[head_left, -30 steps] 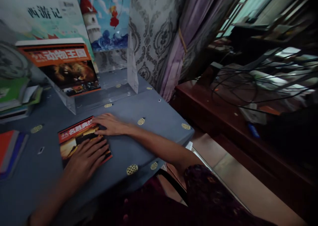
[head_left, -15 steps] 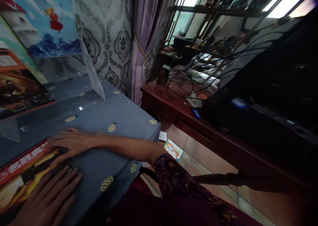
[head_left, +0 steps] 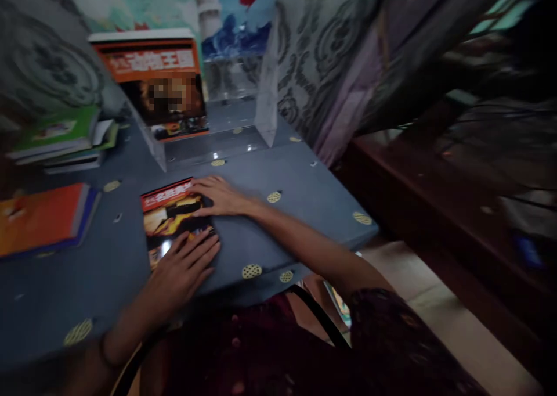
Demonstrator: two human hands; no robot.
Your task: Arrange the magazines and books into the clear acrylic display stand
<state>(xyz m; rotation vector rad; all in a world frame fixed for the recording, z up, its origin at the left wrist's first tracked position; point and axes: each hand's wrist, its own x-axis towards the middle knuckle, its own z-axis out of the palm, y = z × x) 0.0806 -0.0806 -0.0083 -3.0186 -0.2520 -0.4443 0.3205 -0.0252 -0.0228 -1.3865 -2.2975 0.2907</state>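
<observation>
A book [head_left: 163, 217] with a red title band and a dark, golden picture lies flat on the cloth-covered table [head_left: 278, 233]. My left hand [head_left: 185, 268] rests palm down over the book's lower right part, fingers stretched out. At the upper right corner is my right hand [head_left: 220, 195], its fingers spread over the cover and the edge. Neither hand is wrapped round anything. Behind the book, an orange and black book [head_left: 163, 108] stands upright in a clear plastic book stand [head_left: 267, 94].
To the left lie an orange book [head_left: 43, 219] on a blue one and a stack of green books [head_left: 56, 132]. Picture books stand at the back against patterned wallpaper. A purple curtain [head_left: 348, 114] and a dark red wooden cabinet [head_left: 413, 193] are at the right.
My view has swung left, bringing the stacked books into sight and the whole book to the middle. Both hands stay on the book, which has not visibly moved on the table.
</observation>
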